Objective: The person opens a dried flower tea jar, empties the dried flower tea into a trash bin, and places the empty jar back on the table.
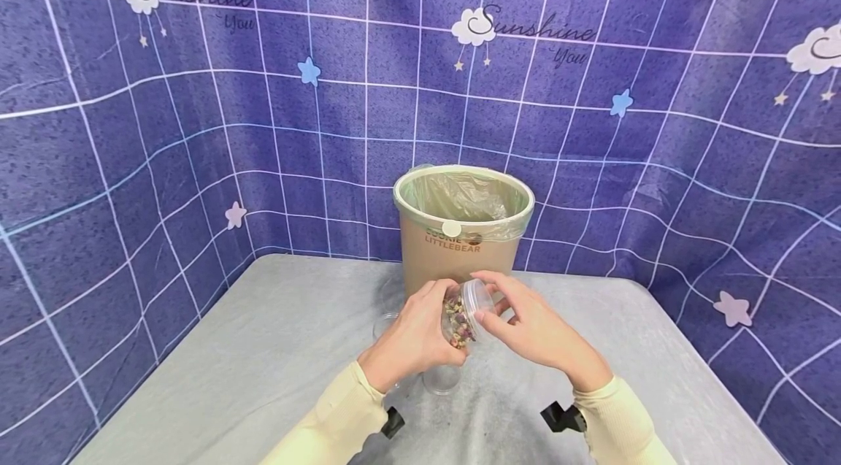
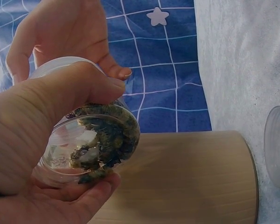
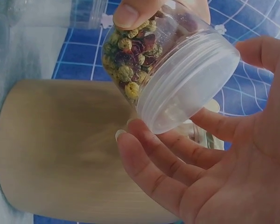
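A clear plastic jar point(image 1: 455, 315) with a translucent screw lid point(image 3: 189, 84) is tilted on its side, its lid toward the right. Dried flower buds point(image 3: 130, 60), yellowish and dark red, fill part of it. My left hand point(image 1: 420, 330) grips the jar's body, thumb on one side and fingers on the other. Around the lid, my right hand point(image 1: 528, 319) has its fingers spread, loosely bent, with the thumb tip close to the lid's edge. In the left wrist view the jar's base point(image 2: 91, 144) faces the camera.
A beige bin point(image 1: 460, 260) with a thin green liner point(image 1: 460, 191) stands just behind the hands. Clear round containers point(image 1: 442, 379) sit on the grey-covered table point(image 1: 276, 348), partly hidden by the left arm. A blue-purple gridded curtain point(image 1: 355, 107) surrounds the table's back and sides.
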`<state>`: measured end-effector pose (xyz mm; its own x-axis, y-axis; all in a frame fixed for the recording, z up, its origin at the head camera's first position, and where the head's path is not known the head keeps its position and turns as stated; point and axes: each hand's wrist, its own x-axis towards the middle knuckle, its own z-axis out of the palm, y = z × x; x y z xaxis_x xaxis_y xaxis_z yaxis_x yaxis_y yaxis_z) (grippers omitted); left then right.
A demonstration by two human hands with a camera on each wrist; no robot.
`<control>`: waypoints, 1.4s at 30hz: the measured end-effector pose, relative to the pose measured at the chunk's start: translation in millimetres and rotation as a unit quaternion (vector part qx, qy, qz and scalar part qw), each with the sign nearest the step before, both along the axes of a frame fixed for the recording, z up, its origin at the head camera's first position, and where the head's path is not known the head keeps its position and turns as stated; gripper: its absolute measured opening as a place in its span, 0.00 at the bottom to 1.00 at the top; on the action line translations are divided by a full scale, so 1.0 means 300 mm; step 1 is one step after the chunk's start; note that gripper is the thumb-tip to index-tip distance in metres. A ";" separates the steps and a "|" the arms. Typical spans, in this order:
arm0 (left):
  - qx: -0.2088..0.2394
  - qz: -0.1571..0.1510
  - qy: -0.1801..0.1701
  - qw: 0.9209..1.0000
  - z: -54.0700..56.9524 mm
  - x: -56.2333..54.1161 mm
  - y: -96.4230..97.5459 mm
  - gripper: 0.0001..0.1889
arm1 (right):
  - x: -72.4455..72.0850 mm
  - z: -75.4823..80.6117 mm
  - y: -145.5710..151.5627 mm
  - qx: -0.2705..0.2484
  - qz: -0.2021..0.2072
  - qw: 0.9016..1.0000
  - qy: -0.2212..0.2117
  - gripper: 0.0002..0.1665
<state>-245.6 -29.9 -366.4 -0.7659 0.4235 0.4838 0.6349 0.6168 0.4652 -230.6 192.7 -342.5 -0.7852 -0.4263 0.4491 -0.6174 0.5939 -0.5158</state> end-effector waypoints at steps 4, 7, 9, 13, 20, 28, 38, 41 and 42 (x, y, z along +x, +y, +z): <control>0.000 0.002 -0.003 1.000 0.000 0.000 -0.001 0.47 | -0.001 -0.001 0.004 0.004 0.006 1.000 0.009 0.34; 0.000 0.003 -0.004 1.000 0.000 0.000 -0.001 0.47 | 0.001 0.002 0.006 0.006 0.009 1.000 0.010 0.35; -0.001 0.002 -0.002 1.000 -0.001 -0.001 -0.001 0.47 | 0.003 0.005 0.007 0.006 0.012 1.000 0.010 0.35; -0.003 0.002 0.001 1.000 -0.002 0.000 -0.001 0.47 | 0.002 0.006 0.010 0.003 0.026 1.000 0.009 0.36; -0.003 -0.001 0.004 1.000 0.000 0.006 -0.005 0.47 | -0.002 0.006 0.013 0.002 0.040 0.999 0.011 0.40; -0.002 -0.004 0.001 1.000 -0.002 0.005 -0.005 0.47 | -0.005 0.001 0.018 -0.006 0.062 0.998 0.012 0.43; -0.005 -0.003 0.000 1.000 -0.002 0.000 -0.001 0.47 | 0.000 0.011 0.023 -0.006 0.077 0.997 0.018 0.45; -0.004 -0.002 -0.004 1.000 0.000 -0.001 0.000 0.47 | 0.001 0.013 0.023 -0.006 0.080 0.997 0.021 0.45; -0.005 -0.002 -0.007 1.000 0.001 -0.001 0.000 0.47 | 0.001 0.013 0.023 -0.005 0.081 0.996 0.022 0.45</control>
